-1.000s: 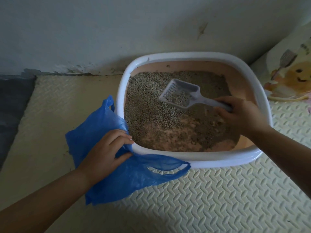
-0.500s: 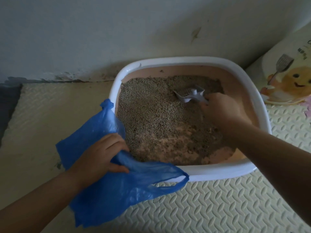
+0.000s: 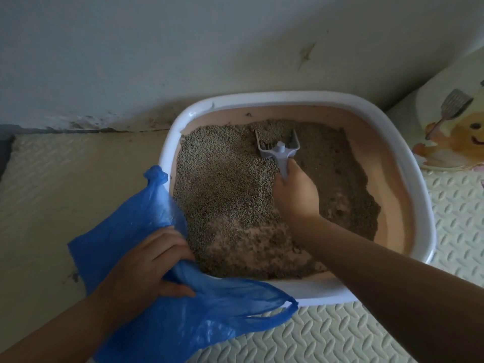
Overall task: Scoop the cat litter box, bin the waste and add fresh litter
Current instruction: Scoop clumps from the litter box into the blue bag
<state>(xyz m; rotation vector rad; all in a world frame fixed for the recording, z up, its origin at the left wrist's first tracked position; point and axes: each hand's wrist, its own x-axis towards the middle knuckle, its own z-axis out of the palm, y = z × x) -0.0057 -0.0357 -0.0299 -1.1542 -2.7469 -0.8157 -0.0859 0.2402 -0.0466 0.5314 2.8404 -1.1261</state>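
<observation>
A white-rimmed litter box (image 3: 309, 96) with a pink inside stands against the wall, holding grey-brown litter (image 3: 225, 184) that is thin near the front. My right hand (image 3: 297, 193) grips the handle of a pale grey slotted scoop (image 3: 280, 150), whose head digs into the litter at the far middle of the box. My left hand (image 3: 146, 265) grips the edge of a blue plastic bag (image 3: 167, 323) at the box's front left corner. The bag drapes over the rim and lies on the floor mat.
A cream textured foam mat (image 3: 327, 339) covers the floor. A litter bag printed with a cartoon cat and scoop (image 3: 455, 127) leans at the right, next to the box. A stained wall (image 3: 183, 48) runs right behind the box. A dark strip lies at the far left.
The scoop was held level above the litter; my right hand has since swung it down and pushed its head into the far litter. My left hand has pulled the bag's edge over the rim.
</observation>
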